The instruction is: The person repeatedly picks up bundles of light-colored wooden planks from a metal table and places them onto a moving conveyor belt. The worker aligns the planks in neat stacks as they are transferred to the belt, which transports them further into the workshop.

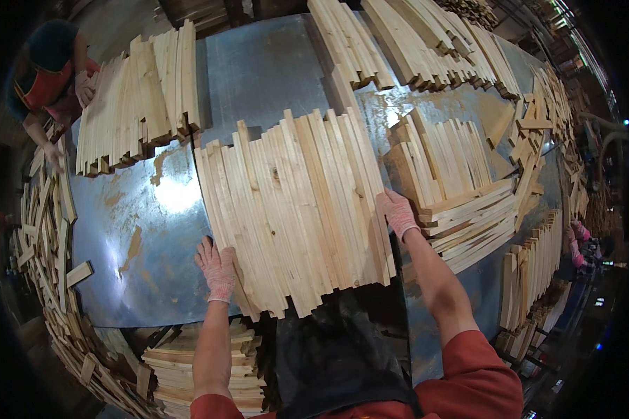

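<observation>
A wide row of pale wooden strips (293, 209) lies side by side on the metal table in front of me, their near ends uneven and jutting past the table edge. My left hand (217, 271), in a pink knitted glove, rests at the row's lower left side with fingers spread and the thumb side against the outermost strip. On the opposite side, my gloved right hand (398, 213) presses against the outer right strip, its fingers held together and bent at that edge.
The metal table (133, 244) carries more strip rows (140, 98) at far left, where another person's gloved hand (84, 89) rests. A smaller strip stack (454, 160) stands right of my right hand. Loose offcuts (45, 230) pile up along the left. Stacked strips (203, 366) lie below the table edge.
</observation>
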{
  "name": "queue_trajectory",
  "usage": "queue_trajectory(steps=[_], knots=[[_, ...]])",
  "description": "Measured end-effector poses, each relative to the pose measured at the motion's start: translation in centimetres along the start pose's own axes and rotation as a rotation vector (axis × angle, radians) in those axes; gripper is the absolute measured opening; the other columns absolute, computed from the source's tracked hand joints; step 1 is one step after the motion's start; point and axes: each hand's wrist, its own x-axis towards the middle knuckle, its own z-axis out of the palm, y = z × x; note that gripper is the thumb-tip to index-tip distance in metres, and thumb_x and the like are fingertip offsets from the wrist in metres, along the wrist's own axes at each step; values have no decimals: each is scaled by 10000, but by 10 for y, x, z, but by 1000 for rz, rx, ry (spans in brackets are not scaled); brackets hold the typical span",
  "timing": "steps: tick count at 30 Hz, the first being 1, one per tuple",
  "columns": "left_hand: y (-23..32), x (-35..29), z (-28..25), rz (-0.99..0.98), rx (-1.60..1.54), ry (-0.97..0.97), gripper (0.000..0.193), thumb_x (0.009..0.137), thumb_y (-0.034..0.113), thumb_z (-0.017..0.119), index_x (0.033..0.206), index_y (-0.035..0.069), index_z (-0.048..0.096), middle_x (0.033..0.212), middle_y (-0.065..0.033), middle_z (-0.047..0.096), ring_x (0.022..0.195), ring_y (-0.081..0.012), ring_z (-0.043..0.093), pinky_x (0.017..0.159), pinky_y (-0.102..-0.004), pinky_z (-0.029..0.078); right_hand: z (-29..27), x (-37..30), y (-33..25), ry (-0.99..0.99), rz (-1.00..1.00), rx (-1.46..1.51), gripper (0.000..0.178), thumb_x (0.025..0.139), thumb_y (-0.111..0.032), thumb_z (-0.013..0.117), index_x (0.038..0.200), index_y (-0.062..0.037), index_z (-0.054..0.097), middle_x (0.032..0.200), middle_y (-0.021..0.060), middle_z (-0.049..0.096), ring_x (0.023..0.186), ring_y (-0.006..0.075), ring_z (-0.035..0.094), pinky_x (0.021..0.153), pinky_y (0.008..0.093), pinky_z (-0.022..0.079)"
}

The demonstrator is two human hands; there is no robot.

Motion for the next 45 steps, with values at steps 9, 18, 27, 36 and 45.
queue_trajectory(steps=[9, 18, 27, 36, 45], knots=[[15, 0, -10, -33, -31, -24, 685, 1097, 501, 471, 1573, 10, 494, 1766, -190, 222, 1631, -415, 128, 1327, -532, 5, -1, 2, 5, 25, -91, -68, 539, 1046, -338, 653, 1462, -1, 593, 1264, 186, 749, 1158, 263, 696, 1002, 360, 513], [-8, 6, 3, -9, 17, -23, 649, 1112, 472, 445, 1580, 24, 492, 1770, -186, 212, 1628, -415, 142, 1326, -533, 36, 4, -91, -7, 242, -258, -682, 429, 1077, -285, 534, 1476, -129, 520, 919, 249, 711, 887, 472, 697, 775, 571, 539], [-42, 26, 0, 30, 169, -47, 674, 1122, 465, 402, 1675, 86, 332, 1767, -213, 191, 1621, -436, 148, 1321, -540, 55, -25, -81, -6, 186, -355, -435, 523, 1076, -329, 547, 1505, -31, 531, 1300, 274, 667, 1205, 430, 636, 1035, 487, 515], [1, 21, -13, -239, -502, -138, 778, 1058, 390, 579, 1688, 64, 260, 1661, -199, 374, 1492, -368, 409, 1242, -493, 324, 24, 14, 11, -12, -206, 270, 712, 1012, -290, 731, 1615, -43, 445, 1567, 166, 572, 1450, 278, 536, 1193, 359, 409], [58, 20, -54, -577, -1244, -333, 707, 830, 200, 843, 1429, 20, 512, 1274, -143, 655, 1086, -259, 671, 952, -424, 590, 7, -7, -33, -304, 246, 510, 687, 914, -175, 829, 1487, 22, 504, 1344, 156, 674, 1197, 250, 676, 1031, 373, 554]])
